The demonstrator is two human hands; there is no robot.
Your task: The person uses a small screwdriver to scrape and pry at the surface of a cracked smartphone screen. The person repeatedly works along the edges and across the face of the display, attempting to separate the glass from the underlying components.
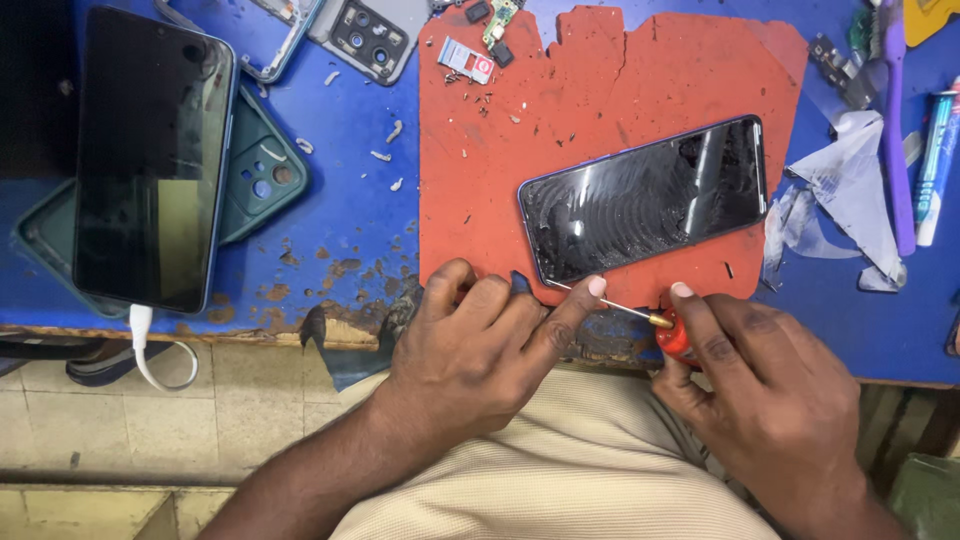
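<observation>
head view: hands [610,365] on screwdriver [655,325]

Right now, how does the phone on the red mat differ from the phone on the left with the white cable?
The phone on the red mat lies slantwise with scratched, smeared glass; the left phone stands lengthwise with a clean screen. The left phone has a white cable plugged in and rests on a green case; the mat phone has neither. Both screens are dark.
</observation>
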